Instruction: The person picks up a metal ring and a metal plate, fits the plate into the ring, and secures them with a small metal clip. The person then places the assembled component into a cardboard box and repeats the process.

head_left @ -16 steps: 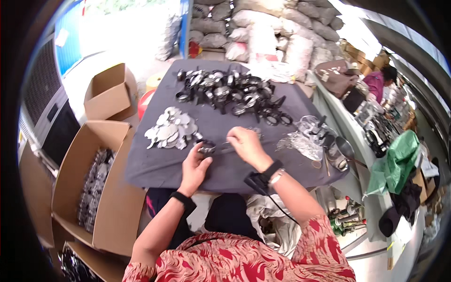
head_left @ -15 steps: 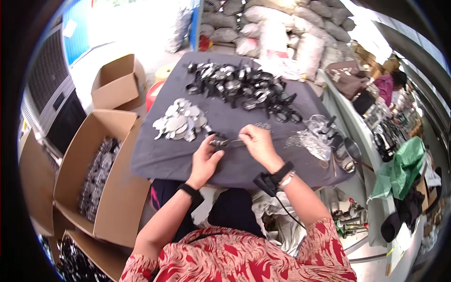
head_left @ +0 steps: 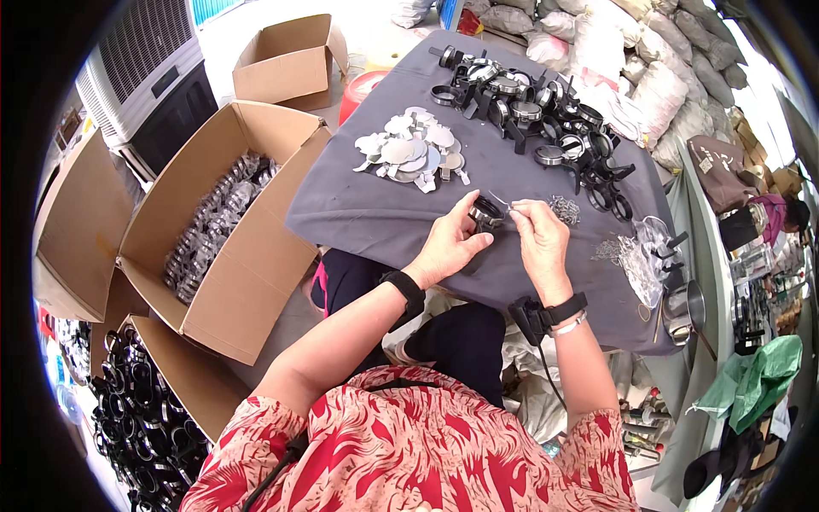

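Note:
My left hand (head_left: 450, 241) grips a round black ring-shaped part with a shiny rim (head_left: 487, 213), held upright a little above the near side of the cloth-covered table. Close beside it on the right, my right hand (head_left: 543, 241) pinches a thin bent wire (head_left: 501, 200) between thumb and fingertips. The wire's free end reaches over the top of the black part; I cannot tell whether they touch. Left of the hands lies a heap of flat grey discs with tabs (head_left: 412, 151). Beyond the hands spreads a pile of similar black ring parts (head_left: 526, 109). A small heap of wire pieces (head_left: 564, 210) lies just past my right hand.
A clear plastic bag (head_left: 641, 271) and a metal pan (head_left: 680, 317) sit at the table's right edge. Cardboard boxes (head_left: 247, 294) stand on the left, one holding wrapped parts, another black rings. A red bucket (head_left: 362, 90) stands behind the table; stuffed sacks (head_left: 597, 51) are stacked beyond.
The view has swung left and down, so the table appears farther right and higher. My right hand has come closer to the black ring part, and the wire now points up over it.

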Demonstrator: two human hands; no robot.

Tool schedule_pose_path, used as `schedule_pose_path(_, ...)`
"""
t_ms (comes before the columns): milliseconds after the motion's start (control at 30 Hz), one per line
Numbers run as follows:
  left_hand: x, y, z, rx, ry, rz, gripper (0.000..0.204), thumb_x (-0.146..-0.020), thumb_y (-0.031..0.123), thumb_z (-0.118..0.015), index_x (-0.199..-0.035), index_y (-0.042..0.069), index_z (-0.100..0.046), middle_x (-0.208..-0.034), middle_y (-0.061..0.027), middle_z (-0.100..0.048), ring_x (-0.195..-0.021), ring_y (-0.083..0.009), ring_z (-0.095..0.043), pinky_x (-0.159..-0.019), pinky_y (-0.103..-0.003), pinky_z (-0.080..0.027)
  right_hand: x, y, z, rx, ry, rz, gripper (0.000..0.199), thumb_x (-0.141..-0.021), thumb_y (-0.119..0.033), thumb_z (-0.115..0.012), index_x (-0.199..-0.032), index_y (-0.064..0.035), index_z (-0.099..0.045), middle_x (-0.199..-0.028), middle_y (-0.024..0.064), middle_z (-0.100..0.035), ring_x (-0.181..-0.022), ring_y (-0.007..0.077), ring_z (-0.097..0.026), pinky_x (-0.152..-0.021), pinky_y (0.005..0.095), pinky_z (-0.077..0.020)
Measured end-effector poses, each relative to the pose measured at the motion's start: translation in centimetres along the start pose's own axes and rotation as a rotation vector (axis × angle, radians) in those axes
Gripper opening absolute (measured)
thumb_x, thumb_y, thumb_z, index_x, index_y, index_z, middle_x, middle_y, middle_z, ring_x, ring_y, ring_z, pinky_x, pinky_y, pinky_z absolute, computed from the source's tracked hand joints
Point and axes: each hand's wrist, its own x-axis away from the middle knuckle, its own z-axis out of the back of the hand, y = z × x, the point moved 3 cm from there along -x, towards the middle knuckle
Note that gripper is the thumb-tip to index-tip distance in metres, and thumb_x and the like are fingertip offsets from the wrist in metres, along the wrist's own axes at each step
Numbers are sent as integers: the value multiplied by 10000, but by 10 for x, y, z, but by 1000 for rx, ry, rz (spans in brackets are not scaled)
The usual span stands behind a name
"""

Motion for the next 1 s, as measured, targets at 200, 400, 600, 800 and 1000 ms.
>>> schedule_pose_path(200,0,4,3,-33,-21,21,726,-793,83,-680,-1414,6,-311,-688,-58,-551,-610,-107,-480,-598,-259,-437,6,11,-28,22,-112,53,91,-811,27,-627,-889,4,-585,-874,132,-642,-751,307,-650,-655,349,-519)
schedule_pose_path(400,-1,-1,3,-42,-26,20,606,-804,75,-668,-1347,-13,-415,-692,-49,-539,-615,-101,-478,-602,-267,-444,8,5,-30,90,-170,91,85,-804,12,-630,-872,-4,-581,-872,125,-641,-754,309,-647,-647,350,-521)
schedule_pose_path(600,-6,3,-2,15,54,-54,242,-866,54,-555,-1100,-5,-568,-803,-89,-663,-698,-98,-594,-661,-259,-484,7,3,-32,124,-116,137,84,-794,11,-630,-840,-28,-571,-844,112,-637,-750,290,-645,-634,357,-525)
schedule_pose_path(800,-5,5,0,-135,163,84,151,-867,62,-540,-1000,25,-603,-609,-46,-583,-547,-71,-488,-540,-261,-427,2,30,-8,-17,-158,-129,90,-842,-46,-616,-915,5,-632,-871,133,-642,-771,266,-645,-686,322,-499)
schedule_pose_path(1000,-5,13,-6,-108,131,84,147,-887,41,-524,-1009,51,-606,-583,70,-450,-557,-10,-349,-499,-201,-321,-11,118,27,490,-325,-306,175,-791,-70,-649,-953,-5,-646,-937,200,-628,-897,346,-609,-782,416,-478)
